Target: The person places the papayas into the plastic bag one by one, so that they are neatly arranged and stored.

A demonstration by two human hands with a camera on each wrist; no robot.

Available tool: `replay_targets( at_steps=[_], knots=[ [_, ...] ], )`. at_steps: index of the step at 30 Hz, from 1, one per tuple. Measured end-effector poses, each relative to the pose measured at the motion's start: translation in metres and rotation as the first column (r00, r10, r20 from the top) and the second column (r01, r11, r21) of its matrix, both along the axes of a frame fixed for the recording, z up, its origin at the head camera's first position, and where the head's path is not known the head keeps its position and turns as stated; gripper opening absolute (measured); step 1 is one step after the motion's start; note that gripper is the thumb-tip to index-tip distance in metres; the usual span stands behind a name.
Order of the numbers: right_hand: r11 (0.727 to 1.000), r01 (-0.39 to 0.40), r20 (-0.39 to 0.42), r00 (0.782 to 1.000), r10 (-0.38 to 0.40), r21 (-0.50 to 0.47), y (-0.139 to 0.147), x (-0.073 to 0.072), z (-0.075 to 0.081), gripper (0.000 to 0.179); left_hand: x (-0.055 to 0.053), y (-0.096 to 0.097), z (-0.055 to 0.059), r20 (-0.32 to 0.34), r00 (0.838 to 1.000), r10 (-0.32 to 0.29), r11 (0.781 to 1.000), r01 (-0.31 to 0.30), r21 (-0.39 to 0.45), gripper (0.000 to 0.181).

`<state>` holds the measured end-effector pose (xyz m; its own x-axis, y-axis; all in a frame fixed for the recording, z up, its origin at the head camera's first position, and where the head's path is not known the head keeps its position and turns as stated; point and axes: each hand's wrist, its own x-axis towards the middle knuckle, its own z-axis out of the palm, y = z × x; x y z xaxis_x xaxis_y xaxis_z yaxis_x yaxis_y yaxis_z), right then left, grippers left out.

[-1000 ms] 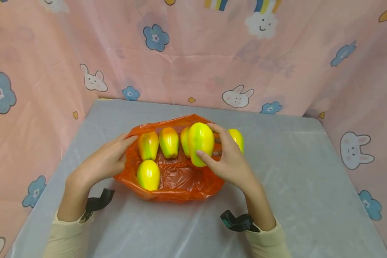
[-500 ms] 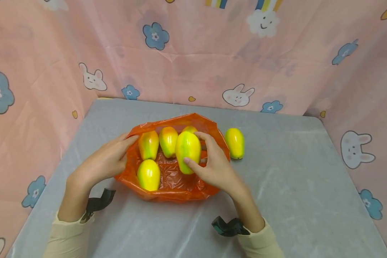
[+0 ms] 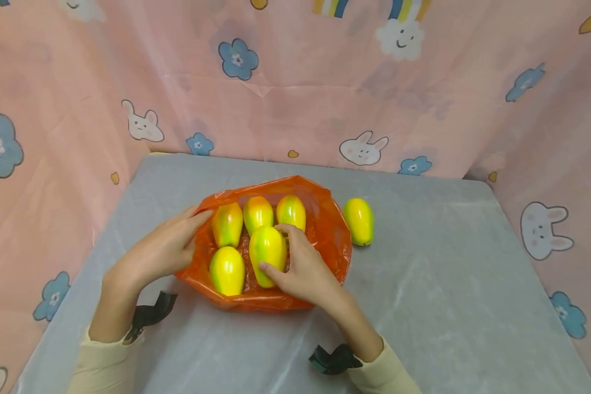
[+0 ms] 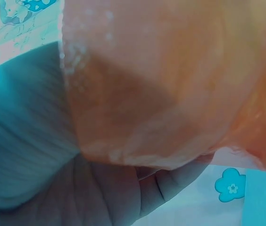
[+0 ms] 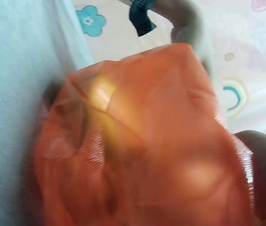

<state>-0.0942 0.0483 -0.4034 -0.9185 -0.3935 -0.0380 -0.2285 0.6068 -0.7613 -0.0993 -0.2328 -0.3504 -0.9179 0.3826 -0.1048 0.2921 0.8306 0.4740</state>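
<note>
An orange plastic bag point(image 3: 271, 302) lies with its mouth spread wide. My left hand point(image 3: 169, 243) grips its left rim; in the left wrist view the bag's film point(image 4: 170, 84) covers part of that hand point(image 4: 109, 188). Inside the bag, my right hand point(image 3: 302, 268) holds a glossy yellow-green papaya point(image 3: 267, 254) between thumb and fingers. Around it in the bag are a back-left papaya point(image 3: 227, 224), a back-middle papaya point(image 3: 258, 213), a back-right papaya point(image 3: 291, 210) and a front-left papaya point(image 3: 227, 271). In the right wrist view the bag point(image 5: 161, 141) hides most of the right hand.
One more papaya point(image 3: 359, 221) lies on the grey-covered table point(image 3: 448, 284), just right of the bag. A pink printed curtain point(image 3: 295, 109) closes off the back and both sides. Dark camera mounts sit on both wrists.
My right hand has carried its papaya left and toward me, down into the bag's front middle. The back-right papaya now shows more fully. My left hand has kept its place on the rim.
</note>
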Motion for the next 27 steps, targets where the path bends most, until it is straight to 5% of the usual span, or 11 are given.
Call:
replay_targets(
  at_steps=[27],
  knots=[
    [0.997,-0.022,0.126,0.992,0.013,0.071,-0.01,0.003,-0.02,0.078,-0.001,0.001,-0.002,-0.004,1.0,-0.016,1.0,0.016,-0.003,0.068]
  ],
)
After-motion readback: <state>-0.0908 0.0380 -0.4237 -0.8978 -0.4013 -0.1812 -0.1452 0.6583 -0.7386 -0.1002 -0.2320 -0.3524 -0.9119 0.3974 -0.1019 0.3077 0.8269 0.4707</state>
